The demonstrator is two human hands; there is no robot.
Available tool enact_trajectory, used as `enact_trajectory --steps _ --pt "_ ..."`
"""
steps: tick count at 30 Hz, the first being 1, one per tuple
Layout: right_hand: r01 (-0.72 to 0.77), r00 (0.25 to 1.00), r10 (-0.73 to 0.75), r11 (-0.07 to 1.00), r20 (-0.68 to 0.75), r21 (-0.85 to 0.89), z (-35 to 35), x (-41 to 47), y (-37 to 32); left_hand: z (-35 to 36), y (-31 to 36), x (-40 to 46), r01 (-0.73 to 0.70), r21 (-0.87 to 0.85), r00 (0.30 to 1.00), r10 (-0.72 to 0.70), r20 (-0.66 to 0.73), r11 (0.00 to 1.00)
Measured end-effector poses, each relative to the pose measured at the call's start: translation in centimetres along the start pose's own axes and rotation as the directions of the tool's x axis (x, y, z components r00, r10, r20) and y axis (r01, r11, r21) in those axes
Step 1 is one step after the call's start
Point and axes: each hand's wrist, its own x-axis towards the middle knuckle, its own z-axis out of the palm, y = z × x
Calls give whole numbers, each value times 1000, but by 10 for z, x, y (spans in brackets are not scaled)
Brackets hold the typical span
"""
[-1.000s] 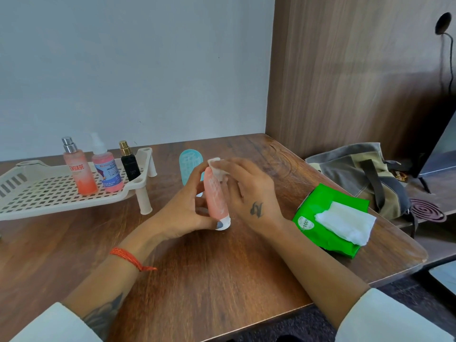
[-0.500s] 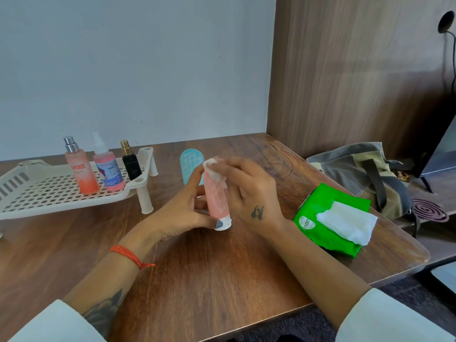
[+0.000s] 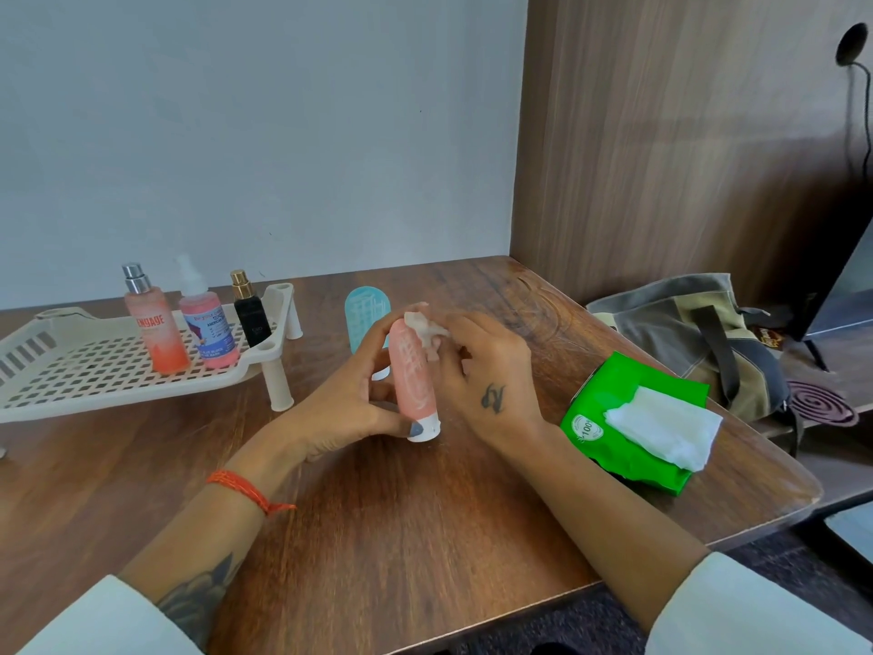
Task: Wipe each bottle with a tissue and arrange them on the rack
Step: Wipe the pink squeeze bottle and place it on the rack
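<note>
presently we hold the pink tube (image 3: 415,381) cap-down at mid-table, left hand (image 3: 349,408) gripping its lower body, right hand (image 3: 491,371) pinching a tissue (image 3: 425,326) against its top. three bottles (image 3: 201,319) stand on the rack (image 3: 85,366), far left; the blue tube (image 3: 364,314) behind appears unwiped.

three bottles (image 3: 203,319) on rack (image 3: 85,366) at left; tube (image 3: 413,385) centre; tissue pack (image 3: 628,418) right
</note>
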Motion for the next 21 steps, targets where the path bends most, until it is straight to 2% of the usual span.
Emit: enact_trajectory --steps 2,4,6,9,14,16,18,21 --pt "70 998 -70 998 -7 1 -3 0 -4 0 0 -1 -2 -26 1000 2 -4 1000" --pt "179 983 -178 984 48 -17 -3 -1 -6 1 1 -2 -24 -54 1000 24 -14 998" --pt "217 972 -212 975 96 -41 -2 -2 -7 2 2 -2 -42 -61 999 41 -28 997" --pt "152 983 -149 988 107 -25 -1 -3 -6 2 2 -2 -47 -83 998 43 -43 995" --pt "-80 980 86 996 179 -43 2 -3 2 1 2 -2 -48 -18 998 47 -50 999" --pt "-107 981 110 994 161 -33 2 -3 2 1 2 -2 -48 -12 997 47 -55 999" --pt "-54 992 53 999 112 4 -1 -1 -3 2 2 -2 -48 -44 997 45 -59 998" --pt "133 985 -135 991 105 22 -5 -2 -9 1 1 -2 -53 -84 996 47 -73 995"
